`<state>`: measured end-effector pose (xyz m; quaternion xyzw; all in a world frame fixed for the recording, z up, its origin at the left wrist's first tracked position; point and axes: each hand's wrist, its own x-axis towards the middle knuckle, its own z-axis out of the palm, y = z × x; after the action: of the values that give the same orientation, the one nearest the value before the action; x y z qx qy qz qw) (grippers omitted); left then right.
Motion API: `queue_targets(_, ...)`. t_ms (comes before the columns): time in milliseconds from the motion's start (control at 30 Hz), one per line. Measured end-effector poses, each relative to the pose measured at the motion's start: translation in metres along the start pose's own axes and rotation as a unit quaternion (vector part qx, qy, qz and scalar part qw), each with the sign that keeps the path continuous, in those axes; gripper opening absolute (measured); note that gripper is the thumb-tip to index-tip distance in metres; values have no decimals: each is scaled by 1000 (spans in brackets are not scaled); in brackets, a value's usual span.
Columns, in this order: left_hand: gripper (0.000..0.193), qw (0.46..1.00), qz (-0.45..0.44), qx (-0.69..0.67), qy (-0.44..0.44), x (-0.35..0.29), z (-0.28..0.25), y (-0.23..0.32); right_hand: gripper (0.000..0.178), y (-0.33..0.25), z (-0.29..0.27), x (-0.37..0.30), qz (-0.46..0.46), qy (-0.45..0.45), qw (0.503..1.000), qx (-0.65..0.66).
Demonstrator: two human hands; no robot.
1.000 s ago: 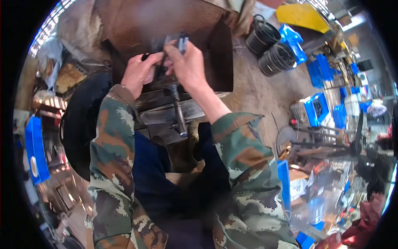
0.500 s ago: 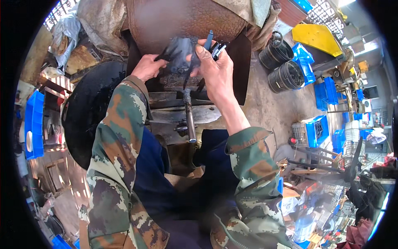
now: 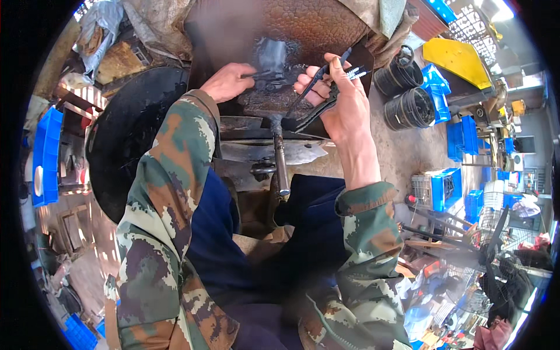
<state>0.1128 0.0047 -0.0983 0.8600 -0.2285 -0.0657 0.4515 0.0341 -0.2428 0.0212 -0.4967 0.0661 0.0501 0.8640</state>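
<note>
My left hand is closed, its fingertips on a thin dark piece that lies level over the sooty, wet-looking work surface. To the right, my right hand is curled round several slender dark tools, their long arms slanting down to the left. Bright ridged ends, like small screws or bristles, stick out by its fingers; their exact kind is unclear. A hazy bright patch lies beyond my hands. A round metal bar points from the work surface towards my lap.
A large black round basin stands at the left. A rough brown curved drum or cover rises at the far side. On the right are black buckets, blue crates and a yellow panel. Clutter fills the lower right.
My right hand has moved right and away from my left, with the dark tools now spread lower. The dark piece at my left hand was blurred and upright-slanting; now it lies nearly level.
</note>
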Motion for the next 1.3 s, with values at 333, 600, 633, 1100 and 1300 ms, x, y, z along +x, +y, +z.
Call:
queue_targets(333, 29, 990, 29, 124, 63, 4, 2, 28, 17, -8, -30, -13, 16, -1, 997, -79)
queue_targets(600, 26, 983, -103, 20, 149, -13, -12, -24, 20, 35, -61, -64, -292, -184, 758, -554)
queue_targets(633, 27, 982, -107, 8, 157, -14, -11, -29, 25, 39, -66, -75, -283, -211, 727, -589)
queue_targets(1100, 22, 951, -154, -136, 232, -16, -13, -35, 44, 52, -64, -115, -267, -250, 692, -623)
queue_targets(1300, 30, 935, -140, -141, 294, -20, -23, -36, 46, 55, -56, -87, -337, -221, 785, -470)
